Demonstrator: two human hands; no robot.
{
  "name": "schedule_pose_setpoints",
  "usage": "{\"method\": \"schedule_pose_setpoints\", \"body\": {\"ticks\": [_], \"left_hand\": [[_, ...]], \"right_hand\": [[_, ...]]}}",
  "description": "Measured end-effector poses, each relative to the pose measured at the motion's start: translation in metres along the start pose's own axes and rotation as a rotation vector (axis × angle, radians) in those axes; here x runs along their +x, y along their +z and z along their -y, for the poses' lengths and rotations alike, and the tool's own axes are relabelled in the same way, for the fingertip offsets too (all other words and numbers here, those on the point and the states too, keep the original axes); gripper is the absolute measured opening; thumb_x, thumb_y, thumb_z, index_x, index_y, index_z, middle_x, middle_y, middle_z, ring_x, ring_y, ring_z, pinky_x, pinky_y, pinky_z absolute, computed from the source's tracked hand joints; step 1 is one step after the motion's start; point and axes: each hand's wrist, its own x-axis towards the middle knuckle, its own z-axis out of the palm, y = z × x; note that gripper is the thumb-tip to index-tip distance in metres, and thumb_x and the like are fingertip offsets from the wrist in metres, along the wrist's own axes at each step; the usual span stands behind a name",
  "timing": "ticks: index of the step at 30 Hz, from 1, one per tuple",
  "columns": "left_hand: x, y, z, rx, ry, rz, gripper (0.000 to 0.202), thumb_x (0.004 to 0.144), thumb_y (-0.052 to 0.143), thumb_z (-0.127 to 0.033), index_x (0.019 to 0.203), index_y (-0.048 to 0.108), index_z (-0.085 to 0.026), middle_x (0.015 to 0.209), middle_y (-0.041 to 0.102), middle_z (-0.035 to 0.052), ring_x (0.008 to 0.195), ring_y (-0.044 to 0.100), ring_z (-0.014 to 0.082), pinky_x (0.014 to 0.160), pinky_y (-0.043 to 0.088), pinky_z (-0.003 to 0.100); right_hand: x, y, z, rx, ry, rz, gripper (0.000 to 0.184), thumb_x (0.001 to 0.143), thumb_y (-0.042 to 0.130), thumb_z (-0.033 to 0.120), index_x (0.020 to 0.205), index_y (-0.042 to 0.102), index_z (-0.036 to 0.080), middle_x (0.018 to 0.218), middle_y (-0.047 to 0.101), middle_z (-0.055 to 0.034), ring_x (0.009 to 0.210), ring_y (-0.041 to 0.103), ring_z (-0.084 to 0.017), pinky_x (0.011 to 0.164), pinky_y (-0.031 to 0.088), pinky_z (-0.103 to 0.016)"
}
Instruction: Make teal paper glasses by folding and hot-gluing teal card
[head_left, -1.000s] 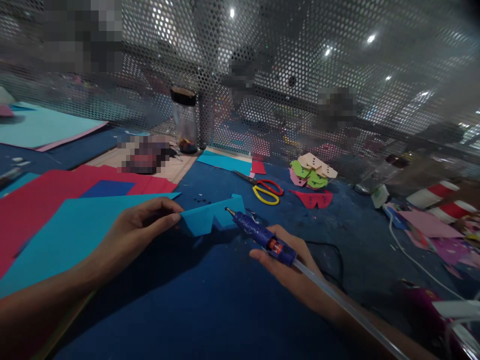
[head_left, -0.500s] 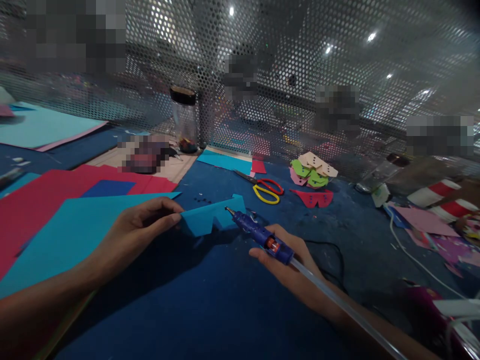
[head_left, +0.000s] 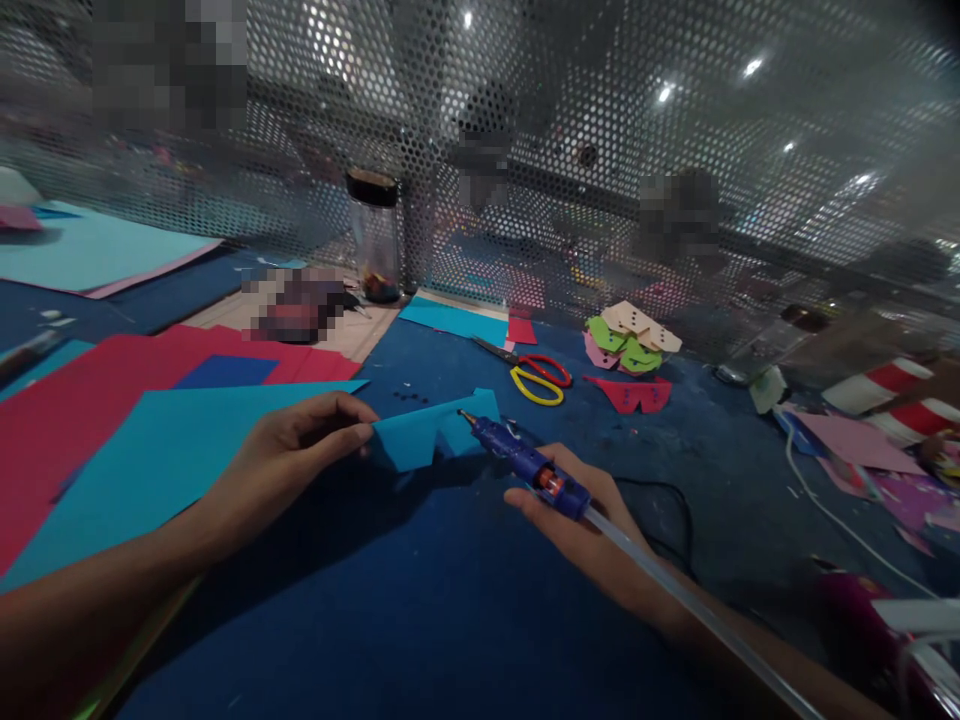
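Pinched at one end between thumb and fingers of the left hand (head_left: 285,460): light-blue notched paper cut-out (head_left: 409,443), extending rightward from the fingertips. Wrapped in the right hand (head_left: 574,532): dark-blue plastic glue gun (head_left: 517,455) with clear rod-shaped glue stick (head_left: 667,582) protruding behind, nozzle at the cut-out's upper right; contact too small to tell. Beyond: metal scissors with red and yellow handles (head_left: 512,358), red paper cut-out (head_left: 636,393), cream, green and pink paper pile (head_left: 634,335). Against half a second earlier: slight shift of the whole view; same pinch, same nozzle placement.

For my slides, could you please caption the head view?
Left hand holds blue cutout; right hand points glue gun at it.
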Motion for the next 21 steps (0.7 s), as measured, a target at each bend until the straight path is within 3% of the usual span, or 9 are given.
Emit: {"method": "schedule_pose_setpoints", "body": {"ticks": [10, 21], "left_hand": [[-0.0003, -0.001, 0.0014, -0.011, 0.012, -0.014, 0.027, 0.089, 0.07, -0.05, 0.093, 0.069, -0.023, 0.083, 0.068, -0.0004, 0.083, 0.063, 0.0179, 0.076, 0.048, 0.028], [0.0003, 0.0009, 0.0016, 0.016, 0.02, -0.043, 0.024, 0.086, 0.067, -0.051, 0.089, 0.071, -0.027, 0.08, 0.068, -0.0013, 0.08, 0.063, 0.019, 0.073, 0.049, 0.031]], "right_hand": [[0.0, -0.0031, 0.0, -0.029, 0.057, 0.015, 0.024, 0.086, 0.068, 0.043, 0.096, 0.062, 0.022, 0.082, 0.062, -0.0005, 0.069, 0.054, -0.015, 0.06, 0.041, -0.027], [0.0015, 0.0001, -0.0041, -0.043, 0.009, -0.019, 0.024, 0.086, 0.068, 0.043, 0.095, 0.062, 0.021, 0.077, 0.06, 0.0003, 0.067, 0.053, -0.015, 0.059, 0.04, -0.026]]}}
